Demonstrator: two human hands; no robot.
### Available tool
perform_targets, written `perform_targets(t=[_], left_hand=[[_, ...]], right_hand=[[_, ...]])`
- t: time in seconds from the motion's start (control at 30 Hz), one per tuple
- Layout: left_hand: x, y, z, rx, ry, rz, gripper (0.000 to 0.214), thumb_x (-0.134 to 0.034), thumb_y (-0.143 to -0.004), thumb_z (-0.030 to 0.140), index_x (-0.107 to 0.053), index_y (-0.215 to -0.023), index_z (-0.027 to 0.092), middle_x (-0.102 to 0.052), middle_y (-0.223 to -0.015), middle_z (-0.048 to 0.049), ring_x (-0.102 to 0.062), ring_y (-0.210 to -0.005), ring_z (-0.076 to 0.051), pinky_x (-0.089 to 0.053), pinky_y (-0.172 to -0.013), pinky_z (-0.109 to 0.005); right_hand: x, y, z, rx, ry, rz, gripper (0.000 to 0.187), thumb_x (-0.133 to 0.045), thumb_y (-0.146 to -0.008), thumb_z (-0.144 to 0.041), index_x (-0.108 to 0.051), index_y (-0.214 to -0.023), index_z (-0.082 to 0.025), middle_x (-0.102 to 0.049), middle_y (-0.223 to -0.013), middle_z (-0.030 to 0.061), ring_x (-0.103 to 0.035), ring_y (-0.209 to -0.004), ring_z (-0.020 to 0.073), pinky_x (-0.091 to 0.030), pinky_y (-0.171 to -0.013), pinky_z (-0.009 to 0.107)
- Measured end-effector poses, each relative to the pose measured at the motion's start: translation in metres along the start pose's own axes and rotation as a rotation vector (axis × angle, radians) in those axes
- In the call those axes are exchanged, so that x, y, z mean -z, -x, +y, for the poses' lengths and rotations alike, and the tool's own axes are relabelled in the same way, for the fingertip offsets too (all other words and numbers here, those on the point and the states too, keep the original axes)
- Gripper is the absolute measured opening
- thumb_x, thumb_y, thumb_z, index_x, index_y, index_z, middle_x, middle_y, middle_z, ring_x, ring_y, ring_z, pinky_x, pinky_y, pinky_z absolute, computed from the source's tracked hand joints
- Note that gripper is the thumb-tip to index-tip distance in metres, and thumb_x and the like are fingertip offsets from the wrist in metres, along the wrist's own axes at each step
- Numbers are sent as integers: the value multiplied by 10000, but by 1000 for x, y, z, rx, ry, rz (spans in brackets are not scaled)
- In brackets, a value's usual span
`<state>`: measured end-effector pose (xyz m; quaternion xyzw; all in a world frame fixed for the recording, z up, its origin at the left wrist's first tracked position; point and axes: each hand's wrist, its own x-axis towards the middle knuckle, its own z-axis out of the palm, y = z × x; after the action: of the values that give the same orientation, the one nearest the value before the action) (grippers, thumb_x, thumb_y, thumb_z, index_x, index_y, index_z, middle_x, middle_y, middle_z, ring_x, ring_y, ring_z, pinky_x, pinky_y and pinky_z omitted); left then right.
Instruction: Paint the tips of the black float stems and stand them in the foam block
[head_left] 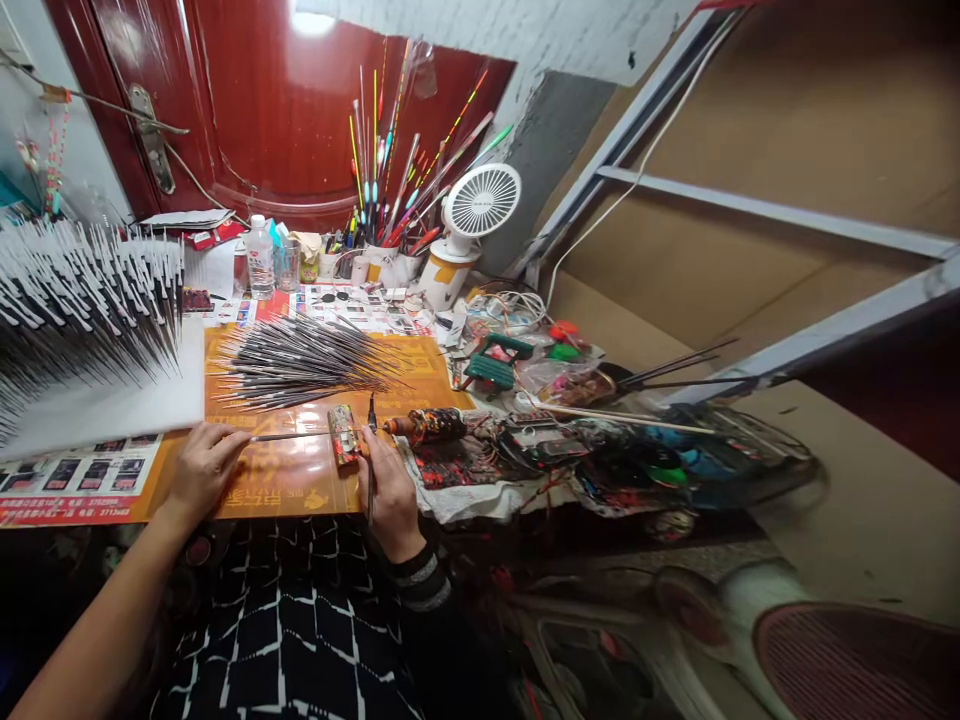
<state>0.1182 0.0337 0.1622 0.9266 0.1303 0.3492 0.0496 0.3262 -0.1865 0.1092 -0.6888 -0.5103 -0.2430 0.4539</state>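
My left hand (202, 465) rests on the orange mat (300, 480) and pinches the end of a thin grey stick (289, 436) that lies across the mat. The stick's far end reaches a small paint-stained block (343, 432). My right hand (390, 490) is closed round a slim dark brush (370, 450), held upright with its tip just right of the block. A fanned pile of similar thin grey sticks (300, 362) lies on the mat behind both hands.
A white foam board (97, 400) stuck with rows of white-tipped sticks stands at left. At the back are a water bottle (260, 258), cups of coloured rods (390, 150) and a small white fan (472, 225). Paint-smeared rags and tools (540, 450) crowd the right.
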Motion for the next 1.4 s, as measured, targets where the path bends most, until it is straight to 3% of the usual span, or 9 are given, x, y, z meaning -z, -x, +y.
perform_targets(t=[0.27,0.4,0.57,0.9,1.4], left_hand=[[-13,6,1,25,13,-34,185,-546,-995,255,-723,-1035,224,-700,-938,-58,-569,-867,-210,-472,-810,-348],[-13,7,5,54,-12,-69,199,-539,-1003,284,-730,-1002,226,-693,-910,-56,-561,-858,-208,-471,-803,-346],[-13,10,9,58,-8,-60,238,-505,-1020,280,-729,-986,206,-689,-909,-62,-560,-851,-203,-468,-795,-340],[-15,10,10,6,25,21,285,-479,-1037,305,-728,-972,185,-683,-871,-59,-545,-816,-194,-463,-759,-341],[-15,12,11,42,33,-31,248,-512,-1026,301,-732,-1010,189,-681,-896,-64,-557,-837,-196,-460,-795,-343]], right_hand=[[4,12,-28,38,-91,95,556,-507,-978,-94,-441,-1517,-213,-710,-1202,121,-683,-1064,243,-606,-898,433],[-17,24,-55,200,-245,30,610,-529,-951,-53,-416,-1532,-201,-735,-1136,118,-713,-998,226,-637,-817,382],[-44,33,-78,295,-326,-43,653,-544,-922,-6,-394,-1542,-145,-737,-1140,137,-722,-1037,226,-647,-864,368],[-50,37,-82,329,-201,-69,645,-568,-927,-12,-395,-1538,-123,-733,-1184,139,-720,-1060,230,-637,-906,371],[-52,37,-83,332,-156,-84,676,-594,-915,7,-379,-1544,-111,-726,-1194,146,-714,-1066,246,-634,-894,390]])
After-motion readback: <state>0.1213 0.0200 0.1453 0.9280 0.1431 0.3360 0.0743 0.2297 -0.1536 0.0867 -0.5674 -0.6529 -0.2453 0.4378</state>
